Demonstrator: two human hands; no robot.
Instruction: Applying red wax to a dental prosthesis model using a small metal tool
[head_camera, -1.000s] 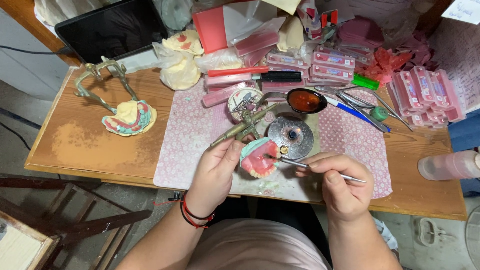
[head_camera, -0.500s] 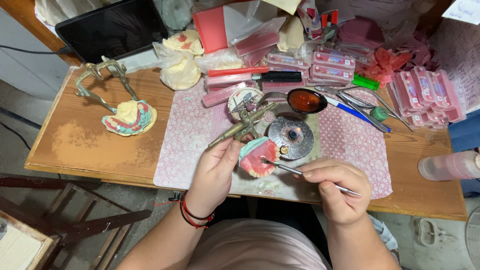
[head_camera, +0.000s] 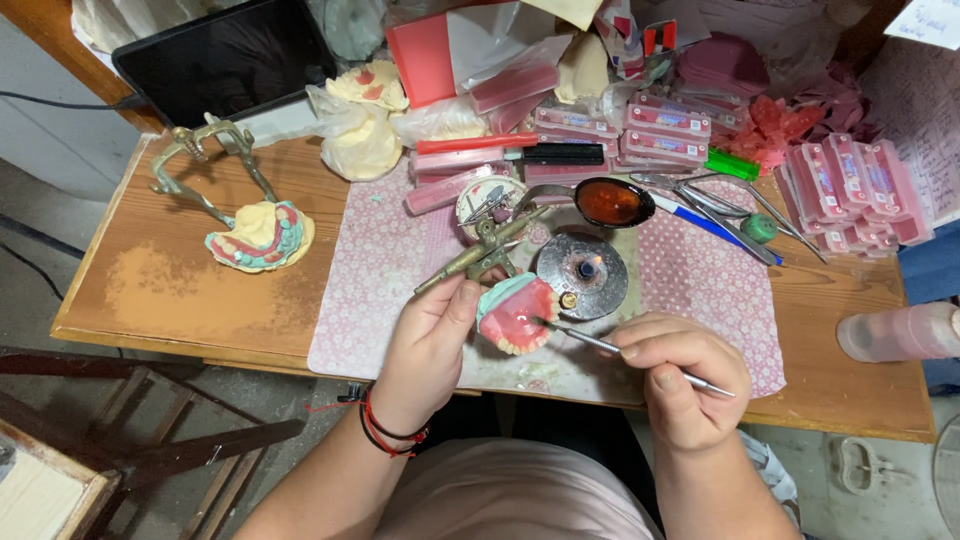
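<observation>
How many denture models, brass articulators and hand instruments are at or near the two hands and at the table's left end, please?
Denture models: 2, one in the left hand at, one at.
Brass articulators: 2, and.
Metal instrument in the right hand: 1.
Total: 5.

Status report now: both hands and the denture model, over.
Left hand grips denture model on its brass articulator. Right hand holds metal tool, tip at pink wax. Small burner lit just behind.
</observation>
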